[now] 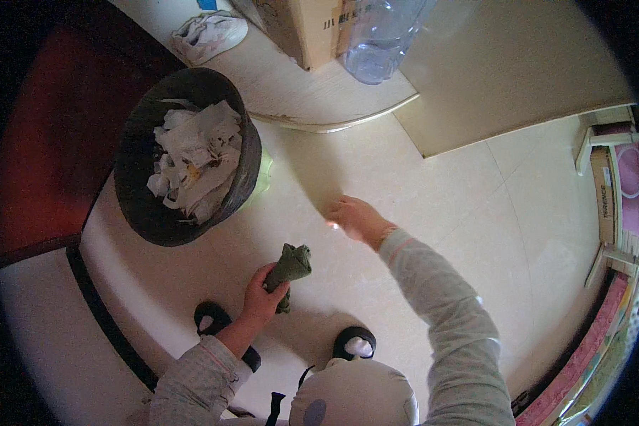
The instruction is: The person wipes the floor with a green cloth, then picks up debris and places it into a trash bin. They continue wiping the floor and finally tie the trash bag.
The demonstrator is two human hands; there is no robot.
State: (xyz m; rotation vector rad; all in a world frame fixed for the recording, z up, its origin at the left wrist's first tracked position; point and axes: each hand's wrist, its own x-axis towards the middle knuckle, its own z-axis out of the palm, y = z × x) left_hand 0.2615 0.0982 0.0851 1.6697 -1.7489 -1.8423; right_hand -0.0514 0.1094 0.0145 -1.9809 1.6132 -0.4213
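My left hand [262, 299] grips a folded or rolled dark green cloth [294, 266], held above the tiled floor between my feet and a bin. Further up and to the right, my right hand [359, 219] reaches out over the floor with its fingers curled. A small bright spot shows at its fingertips, and whether it holds anything cannot be made out. The round black bin [253, 154] stands at the upper left, its mouth facing me. Inside lie crumpled white tissues [205, 146]. A pale green bag edge [264, 173] pokes out beside the bin.
A pale ledge [309, 104] bears a whitish shoe [207, 34], a cardboard box [325, 32] and a clear plastic bottle [373, 58]. Dark red furniture [48, 149] borders the bin. At the right stands a low rack [620, 255] with pink items. My black slippers [354, 341] are below.
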